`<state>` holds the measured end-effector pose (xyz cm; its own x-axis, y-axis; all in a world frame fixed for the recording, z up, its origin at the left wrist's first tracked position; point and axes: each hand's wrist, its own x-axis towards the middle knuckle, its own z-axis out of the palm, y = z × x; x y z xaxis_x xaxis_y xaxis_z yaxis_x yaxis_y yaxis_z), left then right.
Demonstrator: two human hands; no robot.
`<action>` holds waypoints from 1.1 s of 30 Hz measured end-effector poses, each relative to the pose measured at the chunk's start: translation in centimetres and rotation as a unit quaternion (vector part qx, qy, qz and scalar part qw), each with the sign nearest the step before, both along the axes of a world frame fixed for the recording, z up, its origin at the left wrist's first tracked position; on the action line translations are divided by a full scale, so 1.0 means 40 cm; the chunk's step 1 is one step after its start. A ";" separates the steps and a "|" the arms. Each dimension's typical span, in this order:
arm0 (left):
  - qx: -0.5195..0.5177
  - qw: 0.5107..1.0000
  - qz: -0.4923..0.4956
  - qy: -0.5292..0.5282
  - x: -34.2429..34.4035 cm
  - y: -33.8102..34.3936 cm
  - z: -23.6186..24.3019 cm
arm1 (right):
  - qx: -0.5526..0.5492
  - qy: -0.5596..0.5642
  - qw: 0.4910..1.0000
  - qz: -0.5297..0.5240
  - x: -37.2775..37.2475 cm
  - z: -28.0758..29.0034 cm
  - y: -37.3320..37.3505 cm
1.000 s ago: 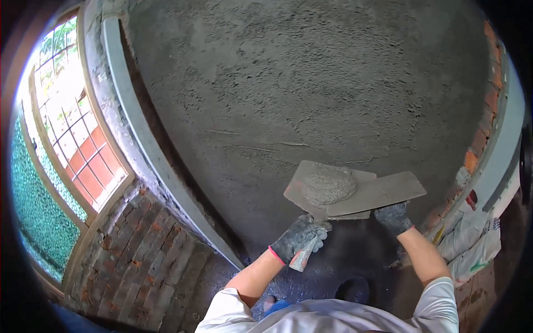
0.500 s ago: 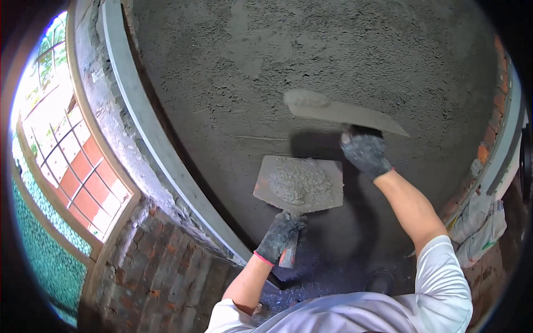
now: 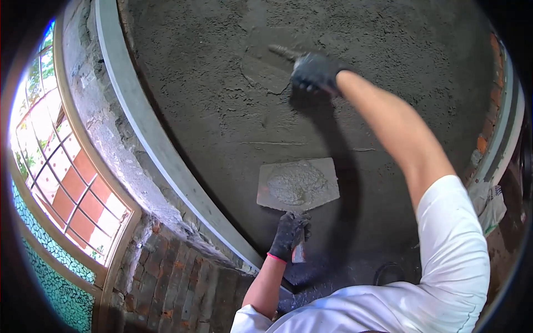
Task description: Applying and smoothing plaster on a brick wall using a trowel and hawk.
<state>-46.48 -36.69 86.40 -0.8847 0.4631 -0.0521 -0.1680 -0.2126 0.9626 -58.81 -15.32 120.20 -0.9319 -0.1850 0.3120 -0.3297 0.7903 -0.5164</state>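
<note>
My left hand [image 3: 288, 236], in a dark glove with a pink cuff, is closed around the handle of a plasterer's hawk [image 3: 331, 186]. A heap of wet grey mortar [image 3: 298, 182] rests on the hawk's plate. The handle's reddish lower end shows below my fingers. My right hand [image 3: 315, 72], also gloved, reaches far up over the mortar-coated wall [image 3: 200, 105]. It is closed on a plastering trowel [image 3: 284, 52], whose blade shows only as a narrow strip at the wall's surface. A smoothed patch with a ragged edge lies beside it; the trowel's handle is hidden by my fingers.
A long grey straight strip [image 3: 147, 144] borders the coated wall on the left. Beyond it are a barred window [image 3: 78, 188] and bare brickwork [image 3: 172, 283]. Another strip [image 3: 502, 133] runs along the right edge, with a pale sack [image 3: 491, 208] near its foot.
My right hand has swept up and left with the trowel, whose blade has turned from broad view to nearly edge-on. The hawk has barely moved in my left hand.
</note>
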 end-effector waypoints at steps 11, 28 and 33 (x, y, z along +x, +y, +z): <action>0.078 0.989 -0.049 -0.115 -0.023 -0.097 -0.094 | 0.541 0.249 0.802 -0.047 0.012 0.025 0.030; 0.135 0.953 -0.043 -0.266 -0.027 -0.170 -0.139 | 0.128 0.176 0.972 -0.086 0.065 0.091 0.069; 0.066 0.992 -0.015 -0.110 -0.024 -0.102 -0.127 | 0.336 0.387 0.855 -0.076 -0.096 -0.187 -0.003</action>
